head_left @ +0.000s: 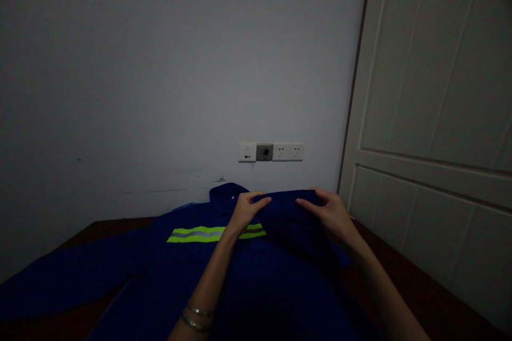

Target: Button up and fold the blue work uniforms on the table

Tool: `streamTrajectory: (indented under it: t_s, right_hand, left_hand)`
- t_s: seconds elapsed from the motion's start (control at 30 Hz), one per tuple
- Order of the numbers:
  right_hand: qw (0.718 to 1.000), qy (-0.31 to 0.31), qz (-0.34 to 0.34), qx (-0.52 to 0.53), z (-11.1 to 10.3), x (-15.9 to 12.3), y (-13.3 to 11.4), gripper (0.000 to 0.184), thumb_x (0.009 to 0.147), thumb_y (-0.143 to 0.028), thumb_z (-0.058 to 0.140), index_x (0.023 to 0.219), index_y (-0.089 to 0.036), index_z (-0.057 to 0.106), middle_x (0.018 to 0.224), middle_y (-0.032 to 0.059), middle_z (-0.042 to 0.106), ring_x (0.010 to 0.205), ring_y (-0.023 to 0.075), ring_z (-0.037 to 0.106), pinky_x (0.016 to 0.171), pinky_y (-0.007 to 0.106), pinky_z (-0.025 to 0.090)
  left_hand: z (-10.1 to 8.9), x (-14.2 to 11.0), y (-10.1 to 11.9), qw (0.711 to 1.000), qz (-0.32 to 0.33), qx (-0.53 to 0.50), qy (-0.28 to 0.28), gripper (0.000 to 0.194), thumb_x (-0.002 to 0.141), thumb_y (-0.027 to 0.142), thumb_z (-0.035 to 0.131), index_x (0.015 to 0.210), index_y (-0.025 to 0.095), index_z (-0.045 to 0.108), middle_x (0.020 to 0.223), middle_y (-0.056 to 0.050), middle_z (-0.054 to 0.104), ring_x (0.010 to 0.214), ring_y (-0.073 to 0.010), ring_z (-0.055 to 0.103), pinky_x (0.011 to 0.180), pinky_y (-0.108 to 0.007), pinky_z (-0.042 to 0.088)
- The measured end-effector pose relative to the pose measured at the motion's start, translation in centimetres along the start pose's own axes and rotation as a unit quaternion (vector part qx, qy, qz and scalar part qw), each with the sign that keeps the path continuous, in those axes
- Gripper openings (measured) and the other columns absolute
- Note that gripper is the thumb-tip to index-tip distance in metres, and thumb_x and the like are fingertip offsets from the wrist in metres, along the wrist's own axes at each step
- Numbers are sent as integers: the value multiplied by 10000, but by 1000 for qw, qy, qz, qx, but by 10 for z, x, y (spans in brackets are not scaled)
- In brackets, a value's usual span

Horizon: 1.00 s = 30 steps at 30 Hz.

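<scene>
A blue work jacket [184,269] lies spread out, its collar [224,192] toward the wall and one sleeve stretched to the left. Across its chest runs a yellow-green and silver reflective strip [196,234]. Between my hands a straight-edged section of the jacket [286,205] is raised; I cannot tell whether it is a cuff or a hem. My left hand [248,212] pinches the left end of that edge, thumb in front. At the other end, my right hand [328,212] grips the cloth with its thumb on the near side. Dark folds hang below both hands.
The jacket rests on a reddish-brown surface [434,298]. Behind it stands a pale wall [160,90] with white sockets [288,152] and a grey plate [264,152]. A panelled white door [432,117] rises on the right. The light is dim.
</scene>
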State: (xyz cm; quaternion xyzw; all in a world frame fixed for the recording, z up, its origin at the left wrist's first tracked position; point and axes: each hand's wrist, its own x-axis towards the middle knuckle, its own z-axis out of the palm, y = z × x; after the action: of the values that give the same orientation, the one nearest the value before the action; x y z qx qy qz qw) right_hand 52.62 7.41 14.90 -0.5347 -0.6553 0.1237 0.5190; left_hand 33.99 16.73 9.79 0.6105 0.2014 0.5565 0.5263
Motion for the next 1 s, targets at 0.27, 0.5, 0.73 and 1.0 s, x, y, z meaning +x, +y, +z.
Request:
streamTrajectory:
  t_s: [0.27,0.5,0.73,1.0]
  right_hand:
    - [1000,1,12,-15,-1,0,-1,367,678,-517,639,733,-154,652,727,49,670,680,201,601,602,304,470]
    - [1000,8,20,-15,0,-1,-2,360,692,-507,627,722,-150,655,724,52,667,657,186,585,581,284,446]
    - [1000,14,11,-20,0,-2,-5,383,727,-524,585,675,-147,625,665,32,627,608,159,547,531,254,410]
    - [999,27,0,-40,1,-3,-7,401,739,-540,559,664,-152,623,639,31,600,603,157,530,519,247,400]
  left_hand:
    - [-2,-1,3,1000,-1,-5,-29,288,622,380,721,707,106,691,674,-40,676,589,-133,572,536,-215,427]
    - [-3,-2,4,999,4,13,-40,288,646,394,699,686,109,684,636,-28,659,559,-122,553,526,-213,408]
    - [-3,-2,4,999,3,16,-34,298,653,409,691,681,112,685,642,-35,664,560,-130,560,524,-216,412]
    - [-3,-1,2,999,12,20,-35,311,654,424,688,683,115,690,647,-42,667,565,-136,560,520,-218,417]
